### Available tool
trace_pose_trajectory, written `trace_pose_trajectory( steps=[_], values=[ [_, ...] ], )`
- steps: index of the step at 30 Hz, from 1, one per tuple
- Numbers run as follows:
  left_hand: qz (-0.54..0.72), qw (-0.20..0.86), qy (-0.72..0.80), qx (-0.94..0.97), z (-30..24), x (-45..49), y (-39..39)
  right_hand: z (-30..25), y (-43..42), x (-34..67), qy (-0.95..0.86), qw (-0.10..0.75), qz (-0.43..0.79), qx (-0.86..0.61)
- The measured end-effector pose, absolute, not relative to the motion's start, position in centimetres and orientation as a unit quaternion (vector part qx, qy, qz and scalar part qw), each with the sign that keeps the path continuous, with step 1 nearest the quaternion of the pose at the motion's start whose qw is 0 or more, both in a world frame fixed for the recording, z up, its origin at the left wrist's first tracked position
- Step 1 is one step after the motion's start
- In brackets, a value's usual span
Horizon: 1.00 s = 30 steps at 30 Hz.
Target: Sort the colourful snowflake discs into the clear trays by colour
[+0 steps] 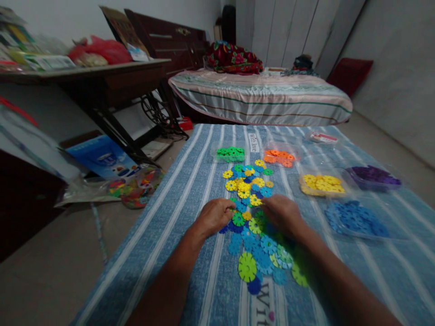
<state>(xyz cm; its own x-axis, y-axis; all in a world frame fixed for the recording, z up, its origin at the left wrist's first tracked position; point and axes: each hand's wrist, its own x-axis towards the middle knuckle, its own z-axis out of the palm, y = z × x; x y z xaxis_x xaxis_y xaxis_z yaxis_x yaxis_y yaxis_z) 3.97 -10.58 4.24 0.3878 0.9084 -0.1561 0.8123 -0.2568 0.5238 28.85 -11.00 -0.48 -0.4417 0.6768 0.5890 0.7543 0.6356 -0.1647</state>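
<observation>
A loose pile of notched plastic discs (261, 253) in yellow, green and blue runs down the middle of the cloth. At its left edge is my left hand (215, 215), its fingers curled in beside green and blue discs. My right hand (280, 212) is over the right side of the pile, fingertips closed together next to a yellow disc (255, 200). What either hand holds, if anything, is too small or hidden to make out. A large lime-green disc (247, 267) lies at the near end.
Clear tubs hold green discs (231, 154), orange discs (279, 157), yellow discs (322, 184), purple discs (373, 175) and blue discs (356, 218). A small lidded box (323, 137) sits at the far right. Beyond the striped cloth (183, 190) stand a bed (261, 97) and a sewing table (112, 72).
</observation>
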Motion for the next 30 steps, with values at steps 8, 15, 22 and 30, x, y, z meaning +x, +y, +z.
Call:
trace_pose_trajectory(
  steps=[8, 15, 22, 30],
  values=[
    [0.088, 0.279, 0.515, 0.806, 3.8, 3.8, -10.6, -0.2, -12.2, 26.5, -0.898, 0.272, 0.080, -0.337],
    [0.073, 0.283, 0.520, 0.803, 4.2, 4.0, -10.8, -0.5, -12.4, 25.8, -0.895, 0.264, 0.096, -0.346],
    [0.068, 0.265, 0.536, 0.799, 4.1, 4.3, -11.0, -1.0, -12.2, 25.9, -0.889, 0.281, 0.092, -0.351],
    [0.069, 0.276, 0.515, 0.809, 4.6, 4.2, -10.8, -1.5, -11.8, 25.8, -0.884, 0.302, 0.066, -0.350]
  ],
)
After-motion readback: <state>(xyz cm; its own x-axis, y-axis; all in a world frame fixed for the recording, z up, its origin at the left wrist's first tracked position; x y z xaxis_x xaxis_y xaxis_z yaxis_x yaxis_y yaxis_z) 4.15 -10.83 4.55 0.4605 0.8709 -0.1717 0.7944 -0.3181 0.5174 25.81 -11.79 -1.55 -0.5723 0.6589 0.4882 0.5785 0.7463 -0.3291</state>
